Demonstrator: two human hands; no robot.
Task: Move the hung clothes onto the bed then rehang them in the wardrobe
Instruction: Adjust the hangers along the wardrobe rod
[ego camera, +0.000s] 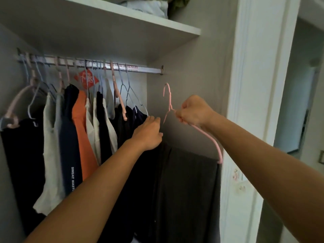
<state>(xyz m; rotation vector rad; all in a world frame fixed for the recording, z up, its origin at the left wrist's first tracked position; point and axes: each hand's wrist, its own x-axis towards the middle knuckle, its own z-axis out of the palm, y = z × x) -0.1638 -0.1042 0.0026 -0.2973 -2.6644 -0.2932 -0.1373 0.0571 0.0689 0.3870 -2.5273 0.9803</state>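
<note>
You're standing in a home bedroom at a built-in grey wardrobe [189,71]: its metal hanging rail [140,68] carries everyday clothes on thin plastic hangers, beneath a white shelf [157,23], beside a white moulded door frame [254,85]

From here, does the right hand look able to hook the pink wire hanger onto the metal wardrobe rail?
Probably yes: the right hand grips the pink wire hanger just below the metal wardrobe rail's bare right end.
</note>
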